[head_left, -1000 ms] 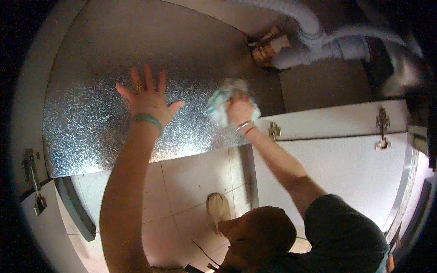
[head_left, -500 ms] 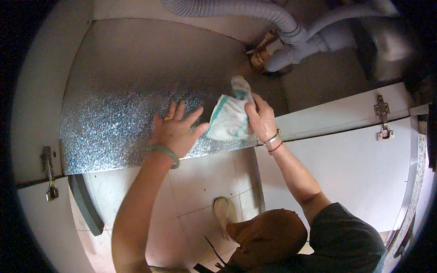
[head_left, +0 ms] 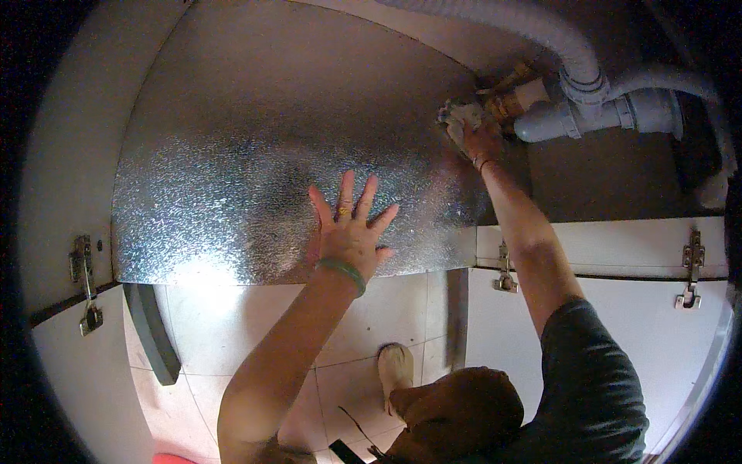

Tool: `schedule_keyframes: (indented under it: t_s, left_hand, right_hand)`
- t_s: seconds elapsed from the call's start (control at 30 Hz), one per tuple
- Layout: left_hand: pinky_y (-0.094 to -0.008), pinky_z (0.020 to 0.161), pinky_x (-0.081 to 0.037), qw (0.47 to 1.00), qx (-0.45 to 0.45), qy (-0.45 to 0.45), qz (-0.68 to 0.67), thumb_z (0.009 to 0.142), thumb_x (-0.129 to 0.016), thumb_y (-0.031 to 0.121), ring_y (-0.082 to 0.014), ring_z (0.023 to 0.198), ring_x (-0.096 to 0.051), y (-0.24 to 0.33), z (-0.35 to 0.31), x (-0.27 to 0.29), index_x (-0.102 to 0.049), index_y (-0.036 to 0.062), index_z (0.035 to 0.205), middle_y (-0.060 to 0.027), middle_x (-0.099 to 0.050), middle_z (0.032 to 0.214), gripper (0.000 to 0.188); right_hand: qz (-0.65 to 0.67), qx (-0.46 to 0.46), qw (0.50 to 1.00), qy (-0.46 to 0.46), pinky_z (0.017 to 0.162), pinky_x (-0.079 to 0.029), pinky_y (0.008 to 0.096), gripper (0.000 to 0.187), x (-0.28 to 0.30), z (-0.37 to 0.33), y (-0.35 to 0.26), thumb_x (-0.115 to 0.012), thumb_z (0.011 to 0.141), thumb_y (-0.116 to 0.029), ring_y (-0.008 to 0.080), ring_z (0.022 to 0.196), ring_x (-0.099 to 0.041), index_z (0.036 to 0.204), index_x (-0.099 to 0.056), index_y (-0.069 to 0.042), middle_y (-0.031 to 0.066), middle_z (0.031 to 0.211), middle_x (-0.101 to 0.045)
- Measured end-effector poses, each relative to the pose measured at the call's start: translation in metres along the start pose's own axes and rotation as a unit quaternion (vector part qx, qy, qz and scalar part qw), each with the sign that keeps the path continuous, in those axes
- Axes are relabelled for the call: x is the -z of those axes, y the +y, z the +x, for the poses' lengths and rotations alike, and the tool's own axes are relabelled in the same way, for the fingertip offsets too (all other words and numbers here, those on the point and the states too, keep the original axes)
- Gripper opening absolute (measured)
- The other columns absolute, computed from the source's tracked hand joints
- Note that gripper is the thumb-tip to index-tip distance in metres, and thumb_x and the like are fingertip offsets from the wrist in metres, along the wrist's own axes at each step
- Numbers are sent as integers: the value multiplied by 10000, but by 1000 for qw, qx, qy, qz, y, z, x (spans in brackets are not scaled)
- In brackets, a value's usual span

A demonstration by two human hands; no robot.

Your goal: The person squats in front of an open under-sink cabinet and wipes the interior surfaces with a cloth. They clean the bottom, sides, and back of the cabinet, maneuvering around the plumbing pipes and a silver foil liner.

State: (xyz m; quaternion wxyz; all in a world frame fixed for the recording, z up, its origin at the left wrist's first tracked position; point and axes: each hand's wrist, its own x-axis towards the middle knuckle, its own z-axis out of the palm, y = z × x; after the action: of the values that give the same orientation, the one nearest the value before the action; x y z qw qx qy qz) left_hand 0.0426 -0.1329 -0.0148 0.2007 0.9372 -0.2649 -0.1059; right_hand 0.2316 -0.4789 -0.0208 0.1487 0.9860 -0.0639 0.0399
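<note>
My left hand [head_left: 352,232] rests on the silvery, textured cabinet floor [head_left: 209,185] near its front edge, fingers spread wide. It holds nothing; a ring and a green bangle show on it. Deep in the cabinet's right part, my right hand [head_left: 482,142] is closed on a bunched white cloth [head_left: 462,114]. The cloth lies against the floor beside a brownish pipe fitting [head_left: 512,100]. Shadow and the crumpled cloth hide part of the right fingers.
A grey drain pipe [head_left: 572,122] and a ribbed hose [head_left: 568,50] crowd the right back. Metal hinges [head_left: 692,271] hold the open right door [head_left: 610,332]; the left door [head_left: 77,371] stands open too. Tiles [head_left: 224,325] lie below the cabinet's front edge.
My right hand has carried the cloth deeper inside, toward the pipe fitting, and the cloth is now bunched. My left hand has shifted right and lies spread on the floor. The view has shifted.
</note>
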Motion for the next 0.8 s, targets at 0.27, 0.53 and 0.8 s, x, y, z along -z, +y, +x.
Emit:
schedule_keyframes:
  t_s: [0.27,0.53,0.8]
  left_hand:
    - [-774,1023,-151,993,35,-82,-74,810,-622,590,-418,1423,-245,-10,27,51,-576,203,1311,-165,-404,1480,635]
    - [-785,948,-240,962,212,107,133,777,-546,729,-440,1420,-212,-74,32,47,-448,219,1423,-185,-276,1542,830]
    - [-800,961,-231,961,244,29,125,769,-560,741,-471,1446,-118,-69,55,62,-254,289,1525,-148,-149,1604,932]
  right_hand:
    - [261,189,947,0,1062,-321,569,657,78,-184,-97,-657,822,-467,384,1404,-331,1378,-519,-144,143,1537,-348]
    - [482,71,873,-21,1089,-382,409,686,14,-17,-64,-700,821,-306,388,1336,-420,1439,-436,-171,130,1509,-382]
    - [309,47,948,66,996,-427,437,404,-20,141,0,-690,812,-168,342,1251,-449,1204,-603,-125,100,1373,-485]
